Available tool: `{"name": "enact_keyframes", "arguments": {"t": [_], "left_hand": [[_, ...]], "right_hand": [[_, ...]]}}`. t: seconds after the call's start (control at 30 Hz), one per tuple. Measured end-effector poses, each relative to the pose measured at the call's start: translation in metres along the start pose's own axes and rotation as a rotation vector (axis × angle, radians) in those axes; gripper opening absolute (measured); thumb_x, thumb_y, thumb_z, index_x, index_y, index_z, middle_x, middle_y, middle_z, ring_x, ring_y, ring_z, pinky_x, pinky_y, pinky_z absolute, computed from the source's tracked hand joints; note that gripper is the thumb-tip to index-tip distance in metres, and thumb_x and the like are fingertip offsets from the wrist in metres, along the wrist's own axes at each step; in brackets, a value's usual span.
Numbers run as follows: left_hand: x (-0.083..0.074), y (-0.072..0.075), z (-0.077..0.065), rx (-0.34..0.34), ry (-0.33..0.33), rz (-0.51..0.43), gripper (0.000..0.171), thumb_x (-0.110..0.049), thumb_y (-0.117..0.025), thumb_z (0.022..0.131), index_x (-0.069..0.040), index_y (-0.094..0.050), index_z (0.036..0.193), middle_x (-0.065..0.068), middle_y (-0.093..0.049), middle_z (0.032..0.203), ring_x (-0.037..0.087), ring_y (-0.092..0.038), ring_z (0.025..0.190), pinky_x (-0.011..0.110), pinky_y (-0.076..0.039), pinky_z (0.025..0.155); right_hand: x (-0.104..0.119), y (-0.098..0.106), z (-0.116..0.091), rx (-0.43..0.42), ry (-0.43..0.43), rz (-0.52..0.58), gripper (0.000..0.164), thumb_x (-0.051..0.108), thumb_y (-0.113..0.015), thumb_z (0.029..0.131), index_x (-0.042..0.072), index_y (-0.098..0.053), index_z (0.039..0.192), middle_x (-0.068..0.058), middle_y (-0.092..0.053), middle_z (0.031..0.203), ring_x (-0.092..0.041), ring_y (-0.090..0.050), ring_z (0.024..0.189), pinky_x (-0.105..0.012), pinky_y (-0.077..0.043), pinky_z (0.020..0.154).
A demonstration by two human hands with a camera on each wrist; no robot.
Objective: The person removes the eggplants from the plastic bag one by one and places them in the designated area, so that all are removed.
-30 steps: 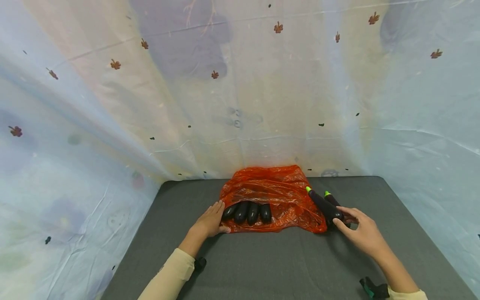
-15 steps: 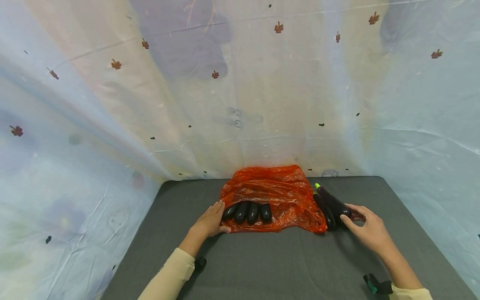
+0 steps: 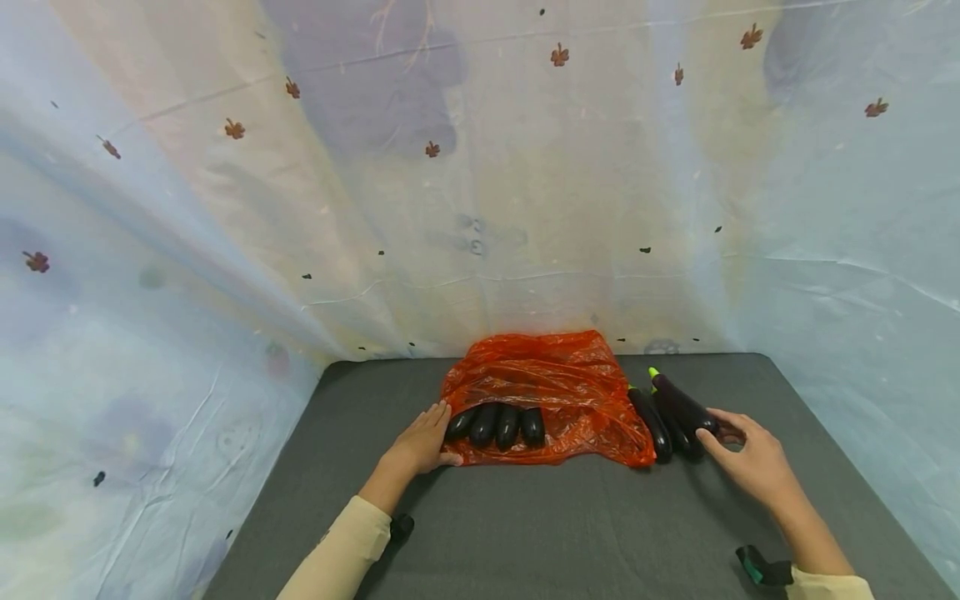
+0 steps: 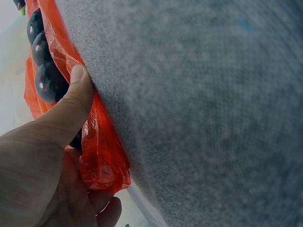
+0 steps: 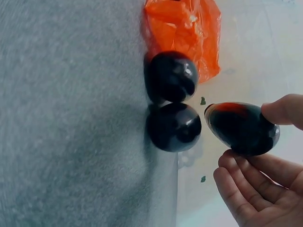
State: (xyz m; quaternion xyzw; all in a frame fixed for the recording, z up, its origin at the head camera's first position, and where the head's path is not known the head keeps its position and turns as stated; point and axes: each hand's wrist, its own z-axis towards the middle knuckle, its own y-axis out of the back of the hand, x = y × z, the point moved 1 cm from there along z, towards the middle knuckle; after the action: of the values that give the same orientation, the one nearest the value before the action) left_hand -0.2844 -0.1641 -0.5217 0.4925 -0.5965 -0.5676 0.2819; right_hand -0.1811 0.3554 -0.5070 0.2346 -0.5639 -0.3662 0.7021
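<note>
A red plastic bag (image 3: 536,367) lies on its side near the back of the table, its mouth facing me. Inside the mouth, several dark eggplants (image 3: 483,425) lie in a row with their round ends outward. My left hand (image 3: 418,440) holds the bag's left edge, thumb on the lower rim and fingers along the outside. Right of the bag, two eggplants (image 5: 174,126) lie side by side on the table. My right hand (image 3: 750,458) grips another eggplant (image 3: 681,404) by its round end, thumb on one side and fingers on the other, green stem tilted away, raised over that pair.
The dark grey table (image 3: 540,525) has rounded back corners. Behind and beside it hangs a pale sheet (image 3: 480,208) printed with leaves, close to the back edge. Black straps (image 3: 763,567) sit near both wrists.
My right hand has moved right, carrying the eggplant away from the bag; the two eggplants lying beside the bag now show more fully. My left hand and the bag stay in place.
</note>
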Motion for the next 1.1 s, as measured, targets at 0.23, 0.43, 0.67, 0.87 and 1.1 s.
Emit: {"name": "enact_keyframes", "arguments": {"t": [0.23, 0.43, 0.67, 0.87, 1.1], "left_hand": [[0.0, 0.0, -0.001, -0.011, -0.002, -0.005, 0.101, -0.045, -0.077, 0.097, 0.005, -0.025, 0.168, 0.022, -0.021, 0.176, 0.037, -0.021, 0.164, 0.05, -0.021, 0.133], [0.0, -0.001, -0.001, -0.007, -0.002, -0.004, 0.101, -0.046, -0.077, 0.097, 0.004, -0.025, 0.168, 0.021, -0.021, 0.177, 0.037, -0.021, 0.164, 0.05, -0.021, 0.133], [0.0, -0.001, -0.001, -0.009, 0.002, -0.012, 0.101, -0.045, -0.077, 0.097, 0.004, -0.025, 0.168, 0.021, -0.021, 0.177, 0.036, -0.021, 0.164, 0.05, -0.021, 0.133], [0.002, -0.002, 0.001, -0.012, 0.0, -0.006, 0.101, -0.044, -0.078, 0.097, 0.005, -0.026, 0.168, 0.022, -0.021, 0.176, 0.037, -0.021, 0.164, 0.05, -0.021, 0.133], [0.002, -0.003, 0.001, -0.012, -0.004, 0.003, 0.101, -0.045, -0.077, 0.097, 0.005, -0.025, 0.168, 0.021, -0.021, 0.176, 0.037, -0.021, 0.164, 0.049, -0.021, 0.133]], "right_hand": [[-0.009, -0.001, 0.001, -0.024, -0.01, -0.011, 0.059, 0.033, -0.073, 0.105, -0.01, -0.06, 0.143, -0.035, -0.064, 0.127, -0.048, -0.071, 0.104, -0.068, -0.056, 0.082], [-0.016, -0.001, 0.001, -0.028, -0.032, -0.03, 0.059, 0.033, -0.072, 0.105, -0.011, -0.06, 0.142, -0.036, -0.063, 0.125, -0.05, -0.07, 0.104, -0.068, -0.056, 0.082], [-0.024, -0.001, 0.002, -0.021, -0.051, -0.053, 0.06, 0.035, -0.07, 0.106, -0.013, -0.059, 0.141, -0.036, -0.065, 0.119, -0.051, -0.07, 0.103, -0.068, -0.054, 0.079], [-0.03, 0.0, 0.003, 0.011, -0.075, -0.06, 0.063, 0.037, -0.068, 0.107, -0.014, -0.057, 0.143, -0.037, -0.065, 0.122, -0.053, -0.069, 0.106, -0.069, -0.055, 0.081], [-0.035, 0.0, 0.004, 0.045, -0.094, -0.058, 0.065, 0.036, -0.067, 0.108, -0.016, -0.054, 0.143, -0.04, -0.064, 0.123, -0.056, -0.068, 0.109, -0.068, -0.057, 0.084]]}}
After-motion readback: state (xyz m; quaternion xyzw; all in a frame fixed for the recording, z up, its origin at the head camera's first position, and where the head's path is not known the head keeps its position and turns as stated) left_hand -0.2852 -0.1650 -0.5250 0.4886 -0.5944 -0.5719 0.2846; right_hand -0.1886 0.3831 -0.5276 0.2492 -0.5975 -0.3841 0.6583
